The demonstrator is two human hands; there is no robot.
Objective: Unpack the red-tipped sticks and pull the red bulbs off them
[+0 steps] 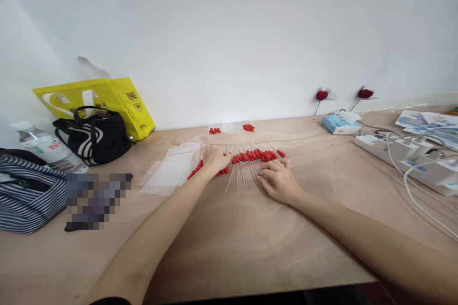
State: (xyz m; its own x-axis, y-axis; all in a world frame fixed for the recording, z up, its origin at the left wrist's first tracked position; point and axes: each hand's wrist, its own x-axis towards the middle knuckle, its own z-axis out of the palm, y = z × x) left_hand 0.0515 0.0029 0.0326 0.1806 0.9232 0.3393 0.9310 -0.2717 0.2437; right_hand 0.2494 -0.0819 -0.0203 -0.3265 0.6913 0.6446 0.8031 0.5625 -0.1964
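A row of glass droppers with red rubber bulbs (pixel 252 155) lies on the wooden table, their thin clear tubes pointing toward and away from me. My left hand (pixel 214 159) rests at the row's left end, over more red bulbs (pixel 195 170); its fingers are bent together, and what they hold is hidden. At the right end, my right hand (pixel 278 182) lies on the table with fingers curled near the dropper tubes. Whether it grips one cannot be made out. Clear zip bags (pixel 173 167) lie left of my left hand.
Bagged red-bulbed droppers (pixel 248 127) lie by the wall. A yellow bag (pixel 134 109), black pouch (pixel 96 136), bottle (pixel 46 145) and striped bag (pixel 32 195) stand left. Right are a tissue pack (pixel 339 124), power strip (pixel 411 159) with cables, and papers (pixel 425 119).
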